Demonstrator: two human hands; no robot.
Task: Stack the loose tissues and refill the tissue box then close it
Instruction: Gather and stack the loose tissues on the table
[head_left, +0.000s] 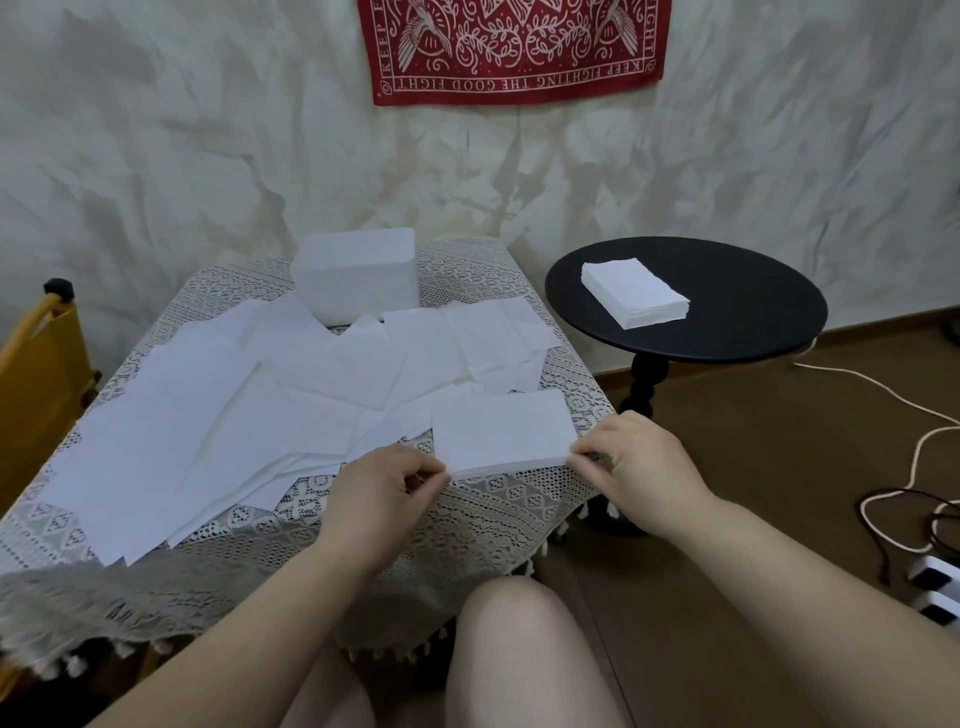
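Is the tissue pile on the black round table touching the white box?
Apart. The head view shows the tissue pile on the black round table, with open space separating it from the white box.

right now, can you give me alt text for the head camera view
Both hands, left hand and right hand, pinch the near corners of a small tissue stack on a lace-covered table. Loose tissues are spread beside it, a white tissue box behind, and another stack on a black round table.

Dim, even indoor light; soft shadows across crumpled wall sheet (156, 156). White tissues (208, 415) near overexposed, detail lost. Wide-angle bending at edges; slight overall softness.
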